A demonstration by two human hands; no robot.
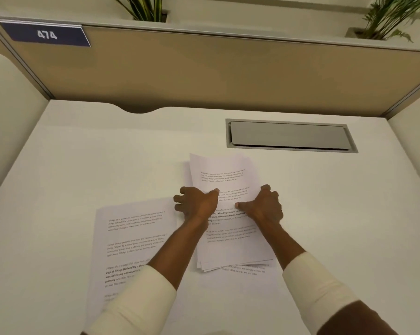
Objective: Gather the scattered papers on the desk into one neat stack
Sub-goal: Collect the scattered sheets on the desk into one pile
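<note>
A stack of printed papers (226, 180) lies in the middle of the white desk (83, 153), its bottom edges slightly fanned. My left hand (195, 204) grips the stack's left edge, thumb on top. My right hand (264, 205) grips the right edge, thumb pressed on the top sheet. A single loose printed sheet (131, 238) lies flat to the left of the stack, partly under my left forearm. Another sheet (247, 272) pokes out beneath the stack at its near edge.
A grey cable hatch (288, 135) is set into the desk behind the stack. A tan partition (228, 73) with a blue "474" label (47, 35) closes the back, with side panels left and right. Plants stand beyond the partition.
</note>
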